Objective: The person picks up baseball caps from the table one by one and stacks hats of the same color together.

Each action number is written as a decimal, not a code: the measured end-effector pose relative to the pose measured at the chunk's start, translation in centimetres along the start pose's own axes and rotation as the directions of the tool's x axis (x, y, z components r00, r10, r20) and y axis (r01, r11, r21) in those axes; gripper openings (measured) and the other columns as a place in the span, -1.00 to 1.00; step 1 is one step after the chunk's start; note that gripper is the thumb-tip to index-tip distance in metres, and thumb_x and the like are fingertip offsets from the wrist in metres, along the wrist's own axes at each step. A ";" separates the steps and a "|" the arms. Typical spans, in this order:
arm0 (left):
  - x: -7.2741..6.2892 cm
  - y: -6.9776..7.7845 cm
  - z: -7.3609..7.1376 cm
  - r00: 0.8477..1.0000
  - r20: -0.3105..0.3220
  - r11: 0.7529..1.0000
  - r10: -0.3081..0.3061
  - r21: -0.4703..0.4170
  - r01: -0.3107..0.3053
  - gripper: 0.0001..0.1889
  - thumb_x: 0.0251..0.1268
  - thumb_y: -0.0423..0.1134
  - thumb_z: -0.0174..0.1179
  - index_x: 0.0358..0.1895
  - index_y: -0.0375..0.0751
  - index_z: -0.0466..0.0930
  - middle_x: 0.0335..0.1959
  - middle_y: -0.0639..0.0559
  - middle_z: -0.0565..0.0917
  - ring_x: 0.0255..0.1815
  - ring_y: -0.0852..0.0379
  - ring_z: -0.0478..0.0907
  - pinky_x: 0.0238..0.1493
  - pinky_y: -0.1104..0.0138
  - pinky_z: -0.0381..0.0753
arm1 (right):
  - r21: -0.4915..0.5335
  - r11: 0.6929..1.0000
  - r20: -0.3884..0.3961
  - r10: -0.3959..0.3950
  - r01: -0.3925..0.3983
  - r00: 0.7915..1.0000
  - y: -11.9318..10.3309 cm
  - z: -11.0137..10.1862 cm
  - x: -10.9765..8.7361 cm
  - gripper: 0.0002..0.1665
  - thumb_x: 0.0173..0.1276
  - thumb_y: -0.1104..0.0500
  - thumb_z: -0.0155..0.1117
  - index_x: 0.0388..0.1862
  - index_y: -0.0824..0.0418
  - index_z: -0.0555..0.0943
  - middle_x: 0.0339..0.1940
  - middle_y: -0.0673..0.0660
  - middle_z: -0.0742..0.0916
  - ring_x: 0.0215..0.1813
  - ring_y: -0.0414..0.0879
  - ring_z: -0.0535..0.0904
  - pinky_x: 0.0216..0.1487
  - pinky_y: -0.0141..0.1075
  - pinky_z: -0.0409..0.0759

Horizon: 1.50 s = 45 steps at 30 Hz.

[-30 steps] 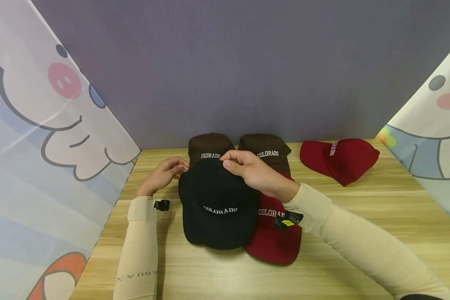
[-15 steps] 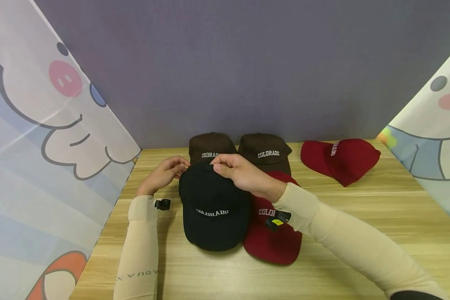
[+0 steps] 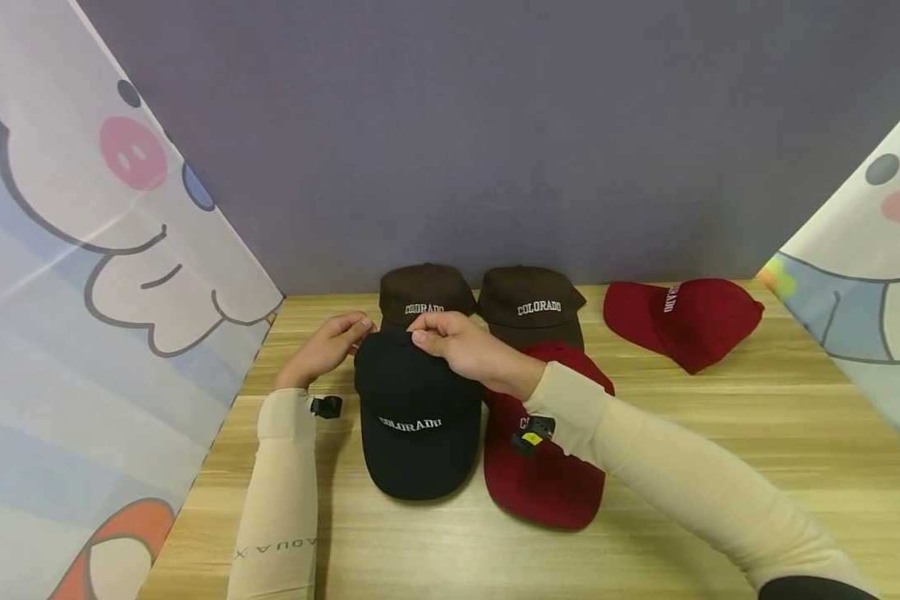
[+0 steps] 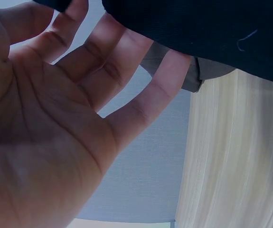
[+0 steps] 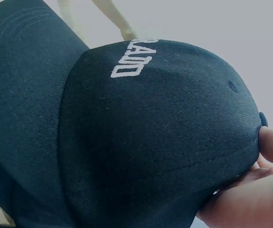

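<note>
Fingers of the right hand (image 3: 461, 348) pinch the rear crown of the black cap (image 3: 415, 417), lying mid-tabletop toward the back edge; the left hand (image 3: 322, 350) touches its back rim, fingers relaxed. Such a light pinch could slip, nudging the red cap (image 3: 547, 475) alongside.

Both forearms wear snug cream sleeves (image 3: 281, 492) reaching the wrists, the left one printed "AQUA X" in grey near the elbow, each wrist carries a small black camera clip (image 3: 326, 407), the right clip (image 3: 534, 431) bearing a yellow mark, with bare hands.
</note>
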State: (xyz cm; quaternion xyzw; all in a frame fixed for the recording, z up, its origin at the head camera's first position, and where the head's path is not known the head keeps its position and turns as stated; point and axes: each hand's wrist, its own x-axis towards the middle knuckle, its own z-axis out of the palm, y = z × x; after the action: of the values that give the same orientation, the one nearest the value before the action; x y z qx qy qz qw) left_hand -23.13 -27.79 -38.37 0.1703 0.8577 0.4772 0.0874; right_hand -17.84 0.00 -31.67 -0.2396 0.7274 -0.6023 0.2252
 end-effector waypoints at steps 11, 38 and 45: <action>0.1 0.2 0.1 1.000 0.004 1.000 0.010 -0.022 -0.010 -0.61 0.72 -0.12 -0.14 -0.21 -0.31 0.56 -0.28 0.02 0.56 -0.18 0.15 0.59 -0.03 0.14 0.61 | -0.017 1.000 -0.009 0.024 -0.024 1.000 0.7 0.5 1.0 -0.79 0.64 0.23 0.03 0.00 0.32 0.56 -0.30 0.00 0.64 -0.20 -0.18 0.57 -0.11 -0.37 0.54; -0.2 0.6 0.1 0.999 0.023 0.999 -0.026 0.043 0.025 -0.63 0.66 -0.02 -0.03 -0.16 -0.26 0.60 -0.05 -0.15 0.64 -0.02 0.06 0.61 0.09 0.04 0.66 | -0.134 0.985 -0.115 0.096 -0.111 0.989 3.1 1.1 3.4 -0.76 0.67 0.12 0.01 -0.09 0.22 0.59 -0.19 0.04 0.60 -0.15 -0.12 0.53 -0.11 -0.34 0.46; -0.5 0.7 0.1 0.997 0.067 0.997 0.022 0.074 -0.027 -0.78 0.49 -0.05 0.24 -0.11 -0.14 0.63 -0.13 -0.04 0.61 -0.13 0.03 0.58 0.01 0.13 0.57 | -0.201 0.971 -0.159 0.096 -0.128 0.983 3.7 1.2 3.8 -0.75 0.67 0.10 0.01 -0.10 0.20 0.59 -0.15 0.08 0.63 -0.16 -0.10 0.55 -0.12 -0.31 0.47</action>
State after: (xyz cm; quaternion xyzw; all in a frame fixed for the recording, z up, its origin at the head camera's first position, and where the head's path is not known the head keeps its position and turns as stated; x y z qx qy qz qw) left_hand -22.49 -27.59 -37.86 0.1996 0.8695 0.4399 0.1036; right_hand -20.37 -2.65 -35.68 -0.1751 0.8141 -0.5244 0.1776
